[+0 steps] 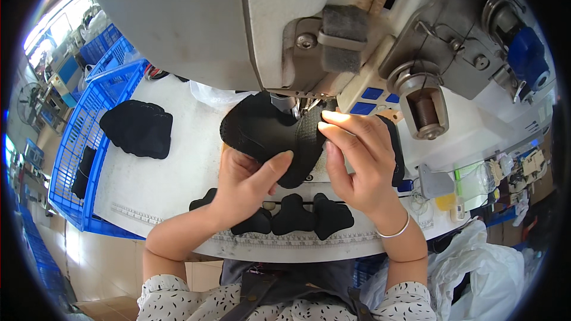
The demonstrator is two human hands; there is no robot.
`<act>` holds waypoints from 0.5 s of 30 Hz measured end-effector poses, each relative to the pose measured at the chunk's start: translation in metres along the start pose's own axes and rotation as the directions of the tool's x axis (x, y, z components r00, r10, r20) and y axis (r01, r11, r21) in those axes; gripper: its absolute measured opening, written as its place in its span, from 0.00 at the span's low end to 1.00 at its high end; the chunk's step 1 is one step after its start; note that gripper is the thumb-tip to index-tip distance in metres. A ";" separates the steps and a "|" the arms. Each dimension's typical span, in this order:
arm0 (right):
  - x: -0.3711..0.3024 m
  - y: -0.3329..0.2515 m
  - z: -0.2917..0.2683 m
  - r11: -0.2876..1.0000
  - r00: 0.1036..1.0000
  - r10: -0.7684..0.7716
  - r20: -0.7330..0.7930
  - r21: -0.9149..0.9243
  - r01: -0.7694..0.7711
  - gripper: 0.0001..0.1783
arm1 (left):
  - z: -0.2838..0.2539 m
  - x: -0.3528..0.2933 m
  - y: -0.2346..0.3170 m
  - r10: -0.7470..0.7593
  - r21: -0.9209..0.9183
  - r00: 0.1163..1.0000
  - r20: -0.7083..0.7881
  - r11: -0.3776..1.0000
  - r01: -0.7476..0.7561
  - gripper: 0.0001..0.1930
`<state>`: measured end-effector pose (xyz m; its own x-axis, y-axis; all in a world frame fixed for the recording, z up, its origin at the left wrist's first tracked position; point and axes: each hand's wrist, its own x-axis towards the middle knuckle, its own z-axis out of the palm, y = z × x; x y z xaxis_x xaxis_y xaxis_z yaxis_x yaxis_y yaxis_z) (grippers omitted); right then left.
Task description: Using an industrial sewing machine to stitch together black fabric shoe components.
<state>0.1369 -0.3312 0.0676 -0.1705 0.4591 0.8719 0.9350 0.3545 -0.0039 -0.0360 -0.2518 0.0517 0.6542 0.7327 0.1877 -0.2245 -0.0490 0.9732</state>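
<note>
A curved black fabric piece (262,128) with a mesh-like strip lies under the presser foot (286,104) of a sewing machine (178,24). My left hand (247,178) grips its near left part, thumb on top and fingers tucked beneath. At the piece's right edge, close to the needle area, the fingertips of my right hand (360,163) are drawn together on the fabric; their exact hold is partly hidden. Several small black padded pieces (292,217) lie in a row along the table's near edge. Behind my right hand, another black piece (392,148) shows in part.
A stack of black fabric pieces (138,129) lies on the white table (178,172) at left, beside a blue plastic crate (71,172). A brown thread bobbin (425,110) hangs on the machine at upper right. White plastic bags (476,267) bulge at lower right.
</note>
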 end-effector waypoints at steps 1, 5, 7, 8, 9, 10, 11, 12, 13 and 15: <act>-0.001 0.000 -0.001 1.000 1.000 0.009 0.002 0.011 -0.009 0.13 | 0.002 0.000 -0.002 0.008 -0.008 1.000 -0.003 1.000 -0.008 0.06; -0.001 0.000 0.001 1.000 1.000 0.003 -0.006 0.011 -0.003 0.12 | 0.006 -0.002 0.001 -0.033 0.001 0.999 -0.003 0.999 0.033 0.06; -0.001 0.001 0.003 1.000 1.000 0.017 0.006 -0.001 -0.017 0.11 | 0.008 0.000 0.004 -0.027 -0.070 1.000 -0.010 0.997 0.027 0.06; -0.001 0.001 0.004 1.000 1.000 0.019 0.006 -0.002 -0.019 0.11 | 0.006 0.001 0.007 -0.029 -0.071 1.000 -0.008 0.997 0.028 0.06; -0.001 0.002 0.004 1.000 1.000 0.019 0.004 0.009 -0.019 0.11 | 0.003 0.004 0.010 -0.114 -0.120 0.993 -0.015 0.986 0.112 0.07; -0.001 0.003 0.004 1.000 1.000 0.019 0.002 0.021 -0.019 0.11 | -0.001 0.008 0.012 -0.198 -0.169 0.980 -0.018 0.967 0.193 0.07; -0.002 0.003 0.003 1.000 1.000 0.020 0.004 0.019 -0.020 0.11 | -0.002 0.012 0.013 -0.202 -0.166 0.977 -0.065 0.968 0.189 0.09; -0.001 0.003 0.003 0.999 0.999 0.034 0.014 0.023 -0.035 0.11 | -0.003 0.012 0.012 -0.200 -0.165 0.978 -0.064 0.968 0.187 0.09; -0.001 0.002 0.002 0.998 0.999 0.049 0.024 0.027 -0.049 0.11 | -0.004 0.011 0.010 -0.162 -0.119 0.985 -0.063 0.981 0.154 0.09; 0.001 -0.001 -0.002 0.998 0.999 0.045 0.028 0.051 -0.047 0.11 | -0.006 0.011 0.005 -0.107 -0.075 0.992 -0.066 0.992 0.102 0.10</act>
<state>0.1363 -0.3326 0.0696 -0.1365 0.4973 0.8568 0.9249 0.3737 -0.0696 -0.0342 -0.2404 0.0580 0.6254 0.7768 0.0735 -0.2100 0.0769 0.9747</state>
